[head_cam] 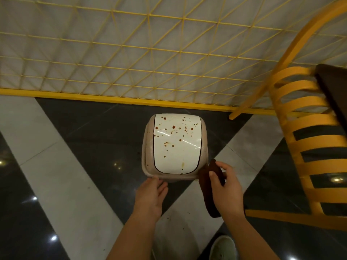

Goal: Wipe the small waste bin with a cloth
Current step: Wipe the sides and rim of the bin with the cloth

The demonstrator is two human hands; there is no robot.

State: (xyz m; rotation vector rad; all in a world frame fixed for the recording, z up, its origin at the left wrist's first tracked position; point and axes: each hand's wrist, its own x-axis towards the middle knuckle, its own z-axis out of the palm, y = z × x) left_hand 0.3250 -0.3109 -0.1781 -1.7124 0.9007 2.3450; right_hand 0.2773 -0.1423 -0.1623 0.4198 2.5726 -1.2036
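A small beige waste bin stands on the floor in the middle of the head view. Its white swing lid is spattered with brown spots. My left hand reaches to the bin's near left corner, fingers extended and close together, tips at the rim. My right hand holds a dark brown cloth just off the bin's near right corner. The cloth hangs down under the hand and its upper end touches the bin's side.
A yellow wire-mesh fence with a yellow base rail runs behind the bin. A yellow slatted chair stands to the right, beside a dark table edge. The floor is glossy black and white tile. A shoe shows below.
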